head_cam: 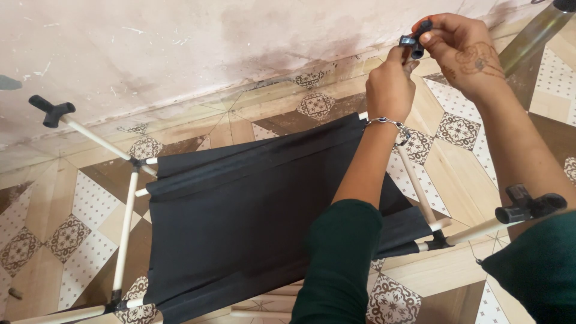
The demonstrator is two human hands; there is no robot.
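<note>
Patterned tile floor (pixel 90 198) beneath black fabric rack (pixel 252 204): left hand (pixel 391 84) grips upright white rod (pixel 414 180) steady; right hand (pixel 465 51) pinches black plastic connector (pixel 415 41) atop it.

A small black plastic connector (pixel 415 41) sits atop an upright cream rod (pixel 414 180) at the rack's far corner. Black fabric (pixel 240 204) (stretched flat, faintly creased) spans the frame below.
</note>
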